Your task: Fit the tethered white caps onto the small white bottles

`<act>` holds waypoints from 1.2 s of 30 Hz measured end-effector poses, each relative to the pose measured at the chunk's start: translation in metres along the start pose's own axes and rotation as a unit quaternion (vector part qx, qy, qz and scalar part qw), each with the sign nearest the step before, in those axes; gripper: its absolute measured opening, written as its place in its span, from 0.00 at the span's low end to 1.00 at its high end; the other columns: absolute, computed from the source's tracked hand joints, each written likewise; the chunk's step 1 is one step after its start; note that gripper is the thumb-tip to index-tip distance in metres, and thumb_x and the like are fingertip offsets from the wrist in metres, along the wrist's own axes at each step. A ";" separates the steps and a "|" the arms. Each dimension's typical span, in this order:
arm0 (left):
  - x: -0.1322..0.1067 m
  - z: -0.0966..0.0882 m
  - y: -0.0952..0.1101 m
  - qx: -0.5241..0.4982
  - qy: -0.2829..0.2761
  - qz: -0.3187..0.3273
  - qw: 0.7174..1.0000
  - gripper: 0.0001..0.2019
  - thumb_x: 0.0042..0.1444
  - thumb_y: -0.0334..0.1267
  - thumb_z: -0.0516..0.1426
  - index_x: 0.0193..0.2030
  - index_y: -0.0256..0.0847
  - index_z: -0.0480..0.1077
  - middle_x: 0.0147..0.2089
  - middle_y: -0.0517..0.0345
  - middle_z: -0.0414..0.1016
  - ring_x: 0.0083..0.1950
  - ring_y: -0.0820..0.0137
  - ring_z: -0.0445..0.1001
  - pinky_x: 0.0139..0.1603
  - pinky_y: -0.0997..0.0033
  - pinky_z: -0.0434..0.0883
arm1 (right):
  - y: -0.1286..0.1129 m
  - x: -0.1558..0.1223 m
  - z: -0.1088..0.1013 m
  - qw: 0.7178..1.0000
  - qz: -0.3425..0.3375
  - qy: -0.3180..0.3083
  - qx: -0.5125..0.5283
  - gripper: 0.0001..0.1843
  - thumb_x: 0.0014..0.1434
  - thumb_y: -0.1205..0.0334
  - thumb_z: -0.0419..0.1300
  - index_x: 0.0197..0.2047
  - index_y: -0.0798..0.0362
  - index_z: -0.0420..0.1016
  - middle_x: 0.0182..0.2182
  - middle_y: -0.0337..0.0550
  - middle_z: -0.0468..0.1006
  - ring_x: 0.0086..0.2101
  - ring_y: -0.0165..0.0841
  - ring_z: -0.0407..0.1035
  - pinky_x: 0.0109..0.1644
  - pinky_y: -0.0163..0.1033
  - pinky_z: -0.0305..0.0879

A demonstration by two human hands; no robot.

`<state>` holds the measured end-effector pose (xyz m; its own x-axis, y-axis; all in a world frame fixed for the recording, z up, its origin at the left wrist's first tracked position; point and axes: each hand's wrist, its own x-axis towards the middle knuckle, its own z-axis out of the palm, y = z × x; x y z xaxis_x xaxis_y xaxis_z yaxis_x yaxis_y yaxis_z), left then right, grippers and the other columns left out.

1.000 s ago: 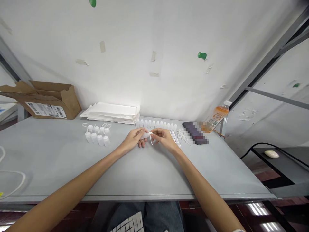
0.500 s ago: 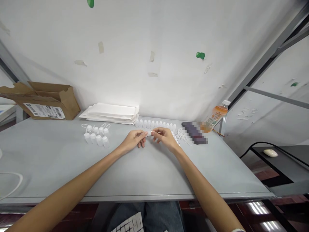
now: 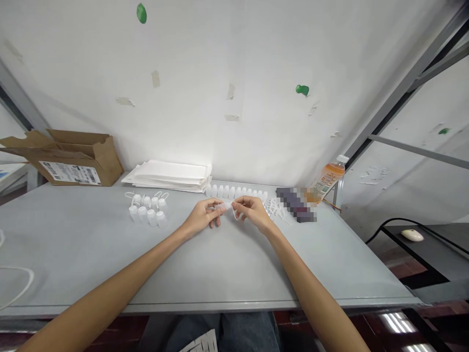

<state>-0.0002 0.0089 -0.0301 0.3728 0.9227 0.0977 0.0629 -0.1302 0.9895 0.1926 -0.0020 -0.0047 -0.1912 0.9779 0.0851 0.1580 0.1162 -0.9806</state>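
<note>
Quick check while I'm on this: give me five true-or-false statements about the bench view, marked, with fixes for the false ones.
1. The left hand holds a small white bottle. True.
2. The right hand lies flat on the bench. False: the right hand is raised, its fingers at a white loop.
3. The carton is closed. False: the carton's flaps are open.
4. The drink has a white cap. True.
5. The mouse sits on the papers. False: the mouse is on a dark surface at far right.

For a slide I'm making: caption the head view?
Left hand holds a translucent bottle, right hand a thin white cord, above a gray table.
</note>
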 end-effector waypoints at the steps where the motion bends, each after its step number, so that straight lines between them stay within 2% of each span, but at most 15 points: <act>1: 0.000 0.000 0.002 -0.017 -0.004 -0.004 1.000 0.18 0.53 0.51 0.60 0.38 0.35 0.69 0.29 0.59 0.69 0.24 0.72 0.73 0.19 0.76 0.65 | -0.002 0.000 -0.003 1.000 -0.010 0.002 -0.002 0.20 0.47 0.46 0.66 0.31 0.56 0.75 0.28 0.42 0.74 0.25 0.30 0.70 0.23 0.34 0.64; 4: -0.001 -0.001 0.006 -0.058 -0.007 -0.013 0.998 0.19 0.55 0.53 0.58 0.31 0.35 0.68 0.28 0.58 0.68 0.24 0.71 0.73 0.18 0.76 0.65 | -0.011 -0.003 -0.018 0.998 -0.043 0.042 -0.035 0.19 0.47 0.47 0.66 0.34 0.55 0.76 0.30 0.44 0.75 0.27 0.32 0.71 0.24 0.35 0.65; 6: -0.001 -0.003 0.008 -0.060 0.003 -0.010 0.998 0.19 0.54 0.53 0.58 0.31 0.35 0.68 0.28 0.58 0.68 0.24 0.72 0.72 0.18 0.76 0.64 | -0.016 -0.005 -0.033 0.990 -0.063 0.086 -0.090 0.18 0.49 0.48 0.65 0.35 0.55 0.76 0.29 0.44 0.76 0.28 0.33 0.71 0.24 0.34 0.64; 9: -0.001 -0.004 0.007 -0.050 0.009 -0.012 0.999 0.18 0.53 0.52 0.59 0.31 0.35 0.68 0.26 0.59 0.67 0.24 0.71 0.72 0.18 0.76 0.64 | -0.019 -0.006 -0.057 0.965 -0.090 0.136 -0.208 0.16 0.51 0.50 0.63 0.34 0.55 0.78 0.28 0.44 0.76 0.23 0.29 0.67 0.25 0.35 0.62; 11: 0.000 -0.005 0.005 -0.047 0.003 -0.017 0.999 0.18 0.53 0.52 0.59 0.31 0.36 0.68 0.27 0.60 0.68 0.24 0.72 0.73 0.18 0.76 0.64 | -0.020 -0.007 -0.071 0.953 -0.088 0.142 -0.251 0.17 0.51 0.49 0.62 0.34 0.55 0.79 0.28 0.43 0.76 0.21 0.27 0.64 0.25 0.35 0.61; 14: 0.002 -0.005 0.001 -0.040 0.003 -0.022 0.999 0.18 0.52 0.52 0.60 0.29 0.36 0.68 0.27 0.60 0.68 0.23 0.73 0.72 0.18 0.77 0.63 | -0.022 -0.009 -0.085 0.958 -0.040 0.085 -0.272 0.18 0.50 0.48 0.62 0.34 0.56 0.80 0.25 0.42 0.76 0.20 0.27 0.61 0.24 0.35 0.60; 17: 0.003 -0.005 0.000 -0.034 0.006 -0.029 0.999 0.19 0.52 0.52 0.60 0.27 0.36 0.67 0.26 0.60 0.67 0.23 0.73 0.72 0.18 0.78 0.62 | -0.028 -0.018 -0.092 0.965 0.014 0.016 -0.263 0.18 0.48 0.48 0.64 0.34 0.56 0.79 0.25 0.42 0.75 0.21 0.28 0.63 0.23 0.34 0.60; 21: 0.003 -0.005 0.000 -0.032 0.003 -0.030 0.999 0.18 0.51 0.52 0.61 0.28 0.35 0.68 0.26 0.60 0.68 0.23 0.73 0.72 0.18 0.78 0.62 | -0.039 -0.034 -0.093 0.966 0.044 -0.020 -0.253 0.16 0.48 0.50 0.64 0.34 0.55 0.78 0.24 0.41 0.75 0.22 0.28 0.65 0.24 0.34 0.59; 25: 0.002 -0.004 0.000 -0.015 -0.002 -0.033 0.999 0.19 0.51 0.53 0.60 0.28 0.35 0.68 0.26 0.58 0.70 0.23 0.73 0.72 0.19 0.77 0.63 | -0.043 -0.043 -0.090 0.945 0.060 -0.059 -0.315 0.10 0.48 0.55 0.64 0.30 0.53 0.76 0.25 0.40 0.76 0.19 0.27 0.66 0.25 0.35 0.60; 30: 0.003 -0.004 0.000 -0.003 -0.007 -0.029 1.000 0.20 0.51 0.53 0.60 0.29 0.35 0.69 0.27 0.57 0.70 0.23 0.73 0.72 0.19 0.78 0.63 | -0.033 -0.043 -0.085 0.911 0.076 -0.114 -0.389 0.03 0.47 0.62 0.61 0.28 0.52 0.75 0.22 0.38 0.77 0.16 0.27 0.66 0.25 0.35 0.58; 33: 0.005 -0.005 -0.002 -0.007 -0.009 -0.031 0.999 0.20 0.51 0.53 0.61 0.29 0.35 0.70 0.27 0.57 0.71 0.23 0.73 0.72 0.18 0.78 0.63 | -0.029 -0.041 -0.083 0.903 0.076 -0.148 -0.396 0.03 0.47 0.64 0.60 0.28 0.52 0.75 0.20 0.36 0.76 0.16 0.28 0.67 0.24 0.34 0.57; 36: 0.006 -0.006 -0.003 -0.009 -0.012 -0.034 0.999 0.19 0.51 0.53 0.61 0.29 0.35 0.70 0.27 0.57 0.71 0.23 0.73 0.72 0.17 0.78 0.63 | -0.026 -0.042 -0.082 0.902 0.092 -0.144 -0.397 0.03 0.47 0.65 0.59 0.29 0.52 0.74 0.20 0.37 0.76 0.14 0.28 0.65 0.22 0.34 0.57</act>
<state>-0.0035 0.0168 -0.0321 0.3897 0.9205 0.0284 0.0727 -0.0615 0.9955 0.2756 -0.0315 0.0317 -0.3164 0.9210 -0.2271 0.8346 0.1566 -0.5281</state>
